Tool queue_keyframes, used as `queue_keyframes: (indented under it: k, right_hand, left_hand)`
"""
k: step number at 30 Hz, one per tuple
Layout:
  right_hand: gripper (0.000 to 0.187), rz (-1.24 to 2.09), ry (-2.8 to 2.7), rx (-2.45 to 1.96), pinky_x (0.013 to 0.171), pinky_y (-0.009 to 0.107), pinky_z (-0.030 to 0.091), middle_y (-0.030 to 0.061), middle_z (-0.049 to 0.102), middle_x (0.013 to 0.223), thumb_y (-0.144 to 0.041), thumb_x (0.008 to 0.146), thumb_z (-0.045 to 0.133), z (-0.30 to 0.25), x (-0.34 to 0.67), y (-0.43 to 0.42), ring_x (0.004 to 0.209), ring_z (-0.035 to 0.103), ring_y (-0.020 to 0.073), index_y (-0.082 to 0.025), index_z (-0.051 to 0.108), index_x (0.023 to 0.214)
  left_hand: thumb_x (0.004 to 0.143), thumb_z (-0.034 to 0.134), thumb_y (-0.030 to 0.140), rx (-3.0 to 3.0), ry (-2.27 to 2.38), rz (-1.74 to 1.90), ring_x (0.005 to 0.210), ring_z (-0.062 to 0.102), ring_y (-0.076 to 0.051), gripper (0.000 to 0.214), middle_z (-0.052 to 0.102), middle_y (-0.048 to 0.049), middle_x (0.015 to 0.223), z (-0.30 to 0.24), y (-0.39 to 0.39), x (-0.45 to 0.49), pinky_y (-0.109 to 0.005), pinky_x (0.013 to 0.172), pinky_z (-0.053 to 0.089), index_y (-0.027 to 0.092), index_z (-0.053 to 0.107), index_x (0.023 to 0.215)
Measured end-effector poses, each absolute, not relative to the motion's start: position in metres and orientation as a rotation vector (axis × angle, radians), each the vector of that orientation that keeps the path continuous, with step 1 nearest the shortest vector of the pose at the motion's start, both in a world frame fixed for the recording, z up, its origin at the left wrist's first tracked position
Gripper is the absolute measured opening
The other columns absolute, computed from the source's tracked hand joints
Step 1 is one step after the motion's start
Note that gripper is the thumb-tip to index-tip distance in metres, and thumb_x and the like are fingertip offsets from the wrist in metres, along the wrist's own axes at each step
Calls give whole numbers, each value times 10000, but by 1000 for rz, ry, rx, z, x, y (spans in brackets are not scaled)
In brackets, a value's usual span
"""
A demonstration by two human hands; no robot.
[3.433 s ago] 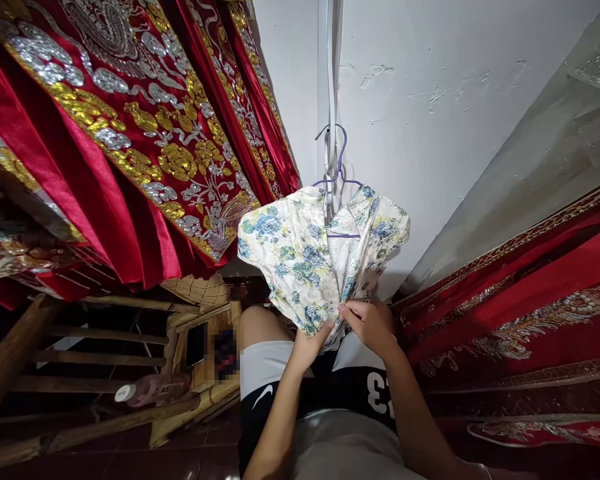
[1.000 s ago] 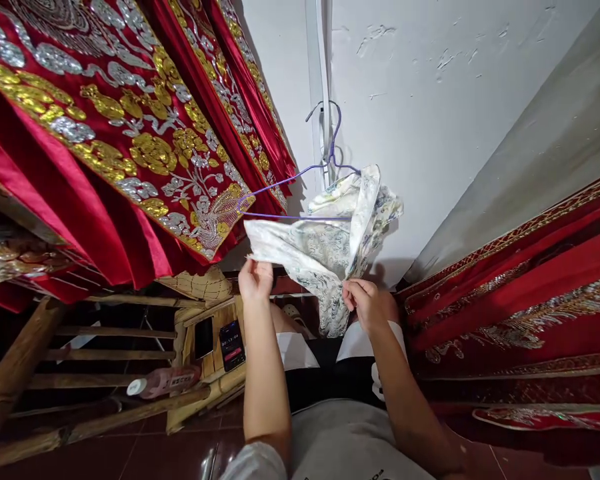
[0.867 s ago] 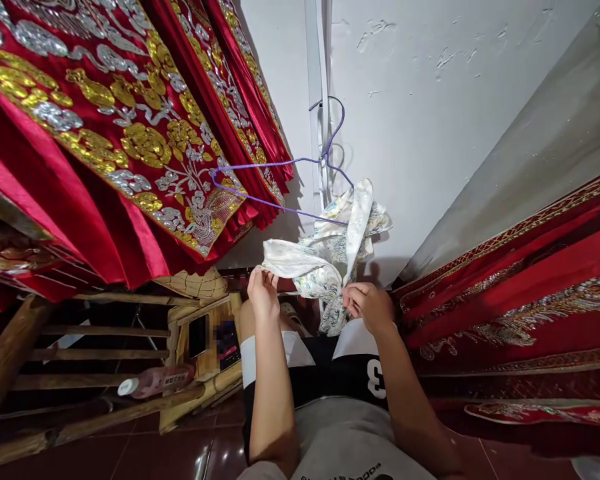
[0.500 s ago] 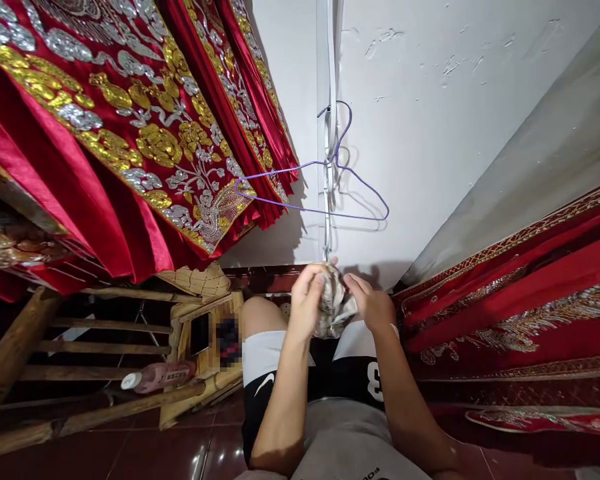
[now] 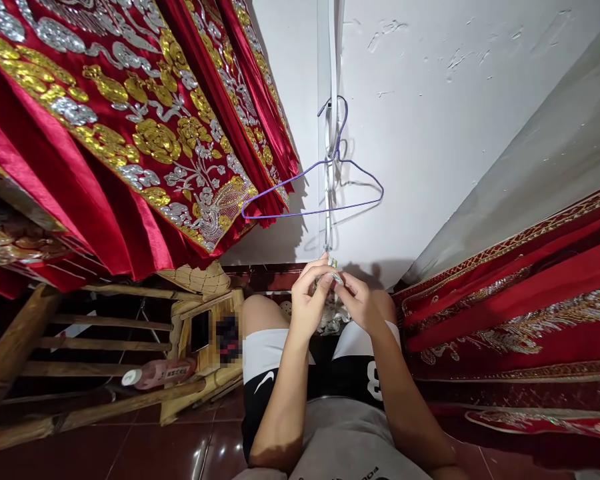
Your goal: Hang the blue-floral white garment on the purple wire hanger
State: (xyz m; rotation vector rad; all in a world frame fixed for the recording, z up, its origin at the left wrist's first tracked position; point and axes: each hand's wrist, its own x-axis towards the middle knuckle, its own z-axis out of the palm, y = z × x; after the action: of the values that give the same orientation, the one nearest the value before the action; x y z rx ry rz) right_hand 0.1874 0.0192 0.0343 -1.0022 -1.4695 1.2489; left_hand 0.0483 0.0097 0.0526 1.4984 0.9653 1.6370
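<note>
My left hand [image 5: 310,297] and my right hand [image 5: 359,301] meet between my knees, fingertips pinching the edge of a crumpled, pale patterned cloth [image 5: 333,323]. Its kind does not show. The rest of it bunches below my fingers and between my thighs, partly hidden by my hands. Just beyond my hands, a purple wire clothes hanger [image 5: 300,214] dangles with nothing on it from a white strip [image 5: 334,60] along the wall.
Red garments with gold and silver sequins [image 5: 160,143] hang at upper left. Another beaded red fabric [image 5: 520,320] fills the right side. At left stands a bamboo rack [image 5: 95,343] with a pink bottle [image 5: 160,375]. White wall [image 5: 420,147] rises ahead.
My hands have come closer together, and the cloth now hangs lower beneath my fingers, pinched at its edge. The purple hanger has swung and tilts the other way.
</note>
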Motion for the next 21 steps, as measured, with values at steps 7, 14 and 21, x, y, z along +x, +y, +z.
queue_keyframes:
  k: [7, 14, 21]
  right_hand:
    - [281, 1167, -1265, -1038, 693, 330, 501, 20, 630, 760, -500, 909, 579, 42, 212, 32, 761, 592, 227, -237, 654, 849]
    - [333, 969, -1199, -1001, 643, 283, 513, 1, 607, 726, -566, 912, 573, 80, 249, 62, 720, 598, 190, -244, 584, 825]
    - [594, 1975, -1680, -1074, 779, 391, 629, 103, 746, 854, -758, 771, 685, 91, 248, 71, 870, 732, 278, -178, 723, 895]
  left_hand:
    - [975, 557, 600, 1515, 885, 1186, 1121, 651, -276, 465, 709, -100, 1165, 28, 23, 41, -356, 992, 496, 176, 710, 1092]
    - [812, 771, 548, 1579, 966, 818, 613, 464, -115, 497, 523, 15, 617, 21, 25, 7, -233, 597, 354, 135, 584, 608]
    - [713, 864, 473, 1203, 944, 984, 726, 656, -199, 382, 729, -63, 779, 54, 18, -26, -310, 726, 536, 129, 753, 838]
